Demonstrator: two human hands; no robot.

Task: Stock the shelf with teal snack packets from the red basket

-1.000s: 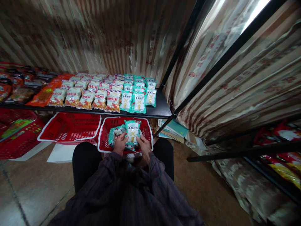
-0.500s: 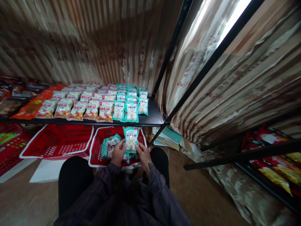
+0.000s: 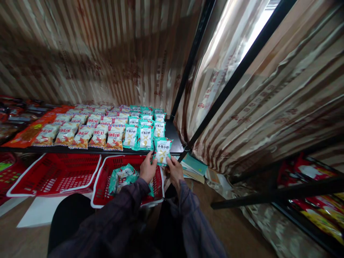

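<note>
Between my two hands is a teal and white snack bag (image 3: 162, 150), printed side toward me, at the front edge of the black shelf (image 3: 174, 138). My left hand (image 3: 148, 168) grips its lower left side, and my right hand (image 3: 175, 170) pinches its lower right corner. Just behind it on the shelf stand rows of matching teal bags (image 3: 146, 137). Left of these are rows of white and orange snack bags (image 3: 115, 137). Below my left forearm, a red basket (image 3: 106, 168) with a white rim holds several more teal bags (image 3: 124, 172).
A second red basket (image 3: 67, 168) sits to the left, with another at the far left edge. Black metal posts (image 3: 215, 107) rise at the shelf's right corner. Books and papers (image 3: 193, 165) lie on the floor there. Red and yellow packets (image 3: 314, 182) fill a shelf at right.
Both hands have carried the teal snack bag up and to the right, from above the basket to the shelf's front edge. The view has shifted slightly.
</note>
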